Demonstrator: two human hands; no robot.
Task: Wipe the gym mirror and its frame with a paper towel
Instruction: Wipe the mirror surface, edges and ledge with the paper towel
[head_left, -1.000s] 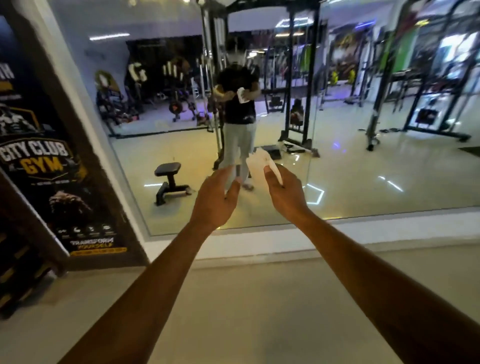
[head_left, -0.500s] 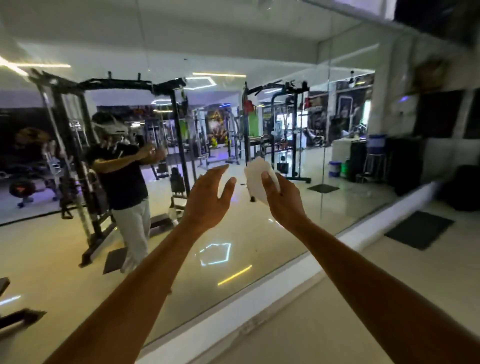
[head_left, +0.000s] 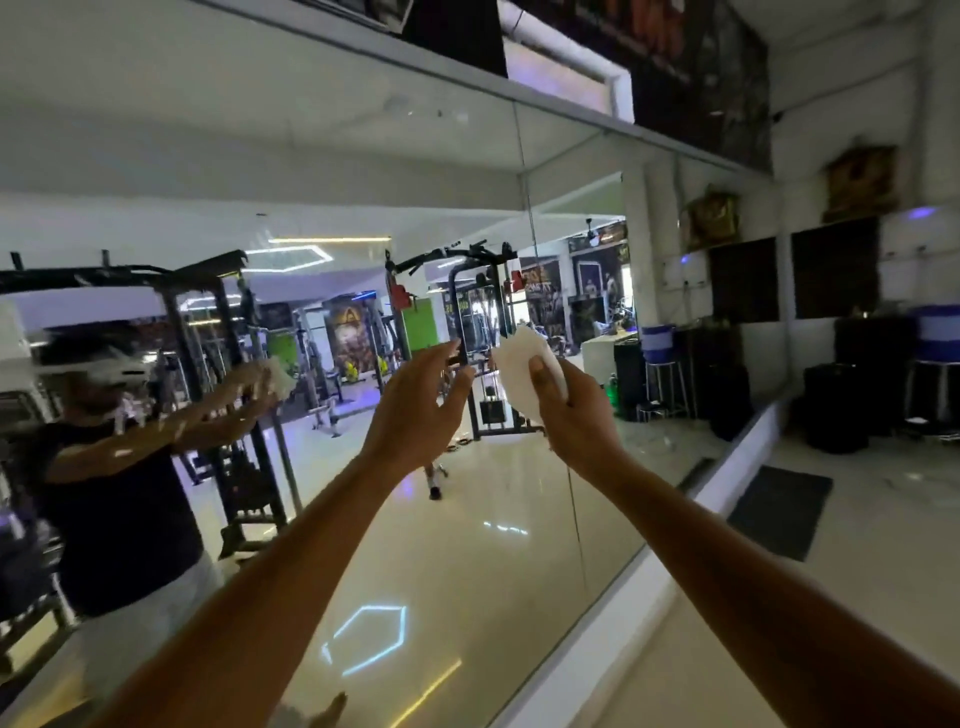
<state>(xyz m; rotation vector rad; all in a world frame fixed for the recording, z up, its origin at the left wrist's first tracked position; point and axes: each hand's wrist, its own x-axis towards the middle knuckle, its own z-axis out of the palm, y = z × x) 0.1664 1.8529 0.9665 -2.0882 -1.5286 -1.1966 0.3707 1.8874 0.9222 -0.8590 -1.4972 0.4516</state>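
Now both arms reach out in front of the big shiny wall mirror (head_left: 311, 171). The right hand (head_left: 574, 415) holds a crumpled white paper towel (head_left: 524, 364). Its thumb presses on the front of the towel and its fingers curl round behind it. The towel is up in the air, near the glass, but I cannot tell if it touches. The left hand (head_left: 415, 410) is just beside it, with fingers spread and loose, holding nothing. The white mirror frame (head_left: 597, 644) runs along the bottom edge. A dark floor mat (head_left: 779, 512) lies on the pale floor at the right.
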